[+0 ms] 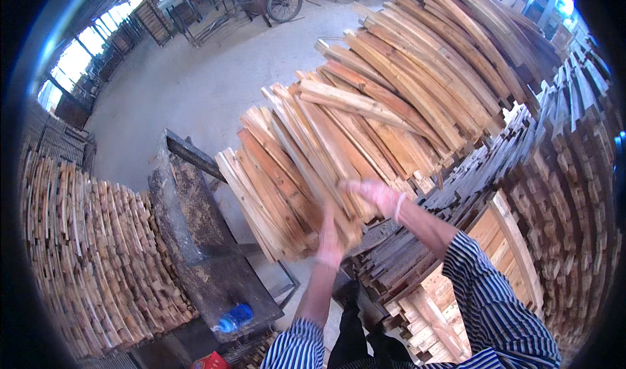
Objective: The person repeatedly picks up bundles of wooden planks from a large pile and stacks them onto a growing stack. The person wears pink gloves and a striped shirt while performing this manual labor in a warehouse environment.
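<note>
Curved wooden slats, a bundle too many to count, gripped by both hands: left hand underneath, right hand on top.

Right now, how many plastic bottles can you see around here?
1: a blue-capped bottle lying on the dark metal bench, lower left of the hands. Others may be hidden behind the wood stacks.

A dark, worn metal table is seen, with a blue plastic bottle laid on its side near the near edge. Around it, stacks of curved wooden slats are piled on the concrete floor.
</note>
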Action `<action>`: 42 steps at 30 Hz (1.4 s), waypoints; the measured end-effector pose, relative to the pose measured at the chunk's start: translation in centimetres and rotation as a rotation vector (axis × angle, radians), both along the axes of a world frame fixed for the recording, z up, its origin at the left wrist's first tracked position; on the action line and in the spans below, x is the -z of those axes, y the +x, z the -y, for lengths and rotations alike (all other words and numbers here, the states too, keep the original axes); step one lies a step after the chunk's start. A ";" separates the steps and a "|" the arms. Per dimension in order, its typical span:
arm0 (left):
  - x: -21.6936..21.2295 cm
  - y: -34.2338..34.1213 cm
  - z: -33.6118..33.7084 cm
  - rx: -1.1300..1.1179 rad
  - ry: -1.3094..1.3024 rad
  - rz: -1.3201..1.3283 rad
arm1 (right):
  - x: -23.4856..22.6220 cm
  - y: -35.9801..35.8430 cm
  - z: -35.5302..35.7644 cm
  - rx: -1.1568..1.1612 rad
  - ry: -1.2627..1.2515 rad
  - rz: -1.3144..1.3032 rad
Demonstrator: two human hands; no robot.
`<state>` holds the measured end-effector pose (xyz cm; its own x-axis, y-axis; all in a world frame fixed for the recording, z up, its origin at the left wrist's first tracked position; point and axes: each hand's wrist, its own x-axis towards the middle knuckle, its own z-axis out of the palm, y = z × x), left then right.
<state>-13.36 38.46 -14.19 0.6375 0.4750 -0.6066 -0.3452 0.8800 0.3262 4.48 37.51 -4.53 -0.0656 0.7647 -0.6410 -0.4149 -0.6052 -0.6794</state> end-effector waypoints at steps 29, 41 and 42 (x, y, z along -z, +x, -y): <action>-23.4 16.1 20.9 0.488 1.371 0.521 | -29.7 1.9 38.5 0.737 0.473 1.305; -18.0 26.2 28.5 1.082 1.481 0.525 | -12.1 6.3 51.8 0.967 0.136 1.076; -17.1 27.1 27.5 1.113 1.339 0.509 | -13.0 6.5 51.6 0.964 0.126 1.040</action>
<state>13.76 10.95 2.94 0.9443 -0.3065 0.1201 -0.1247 0.0046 0.9922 11.02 -14.10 8.50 0.9560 0.2933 0.0007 0.0899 -0.2905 -0.9526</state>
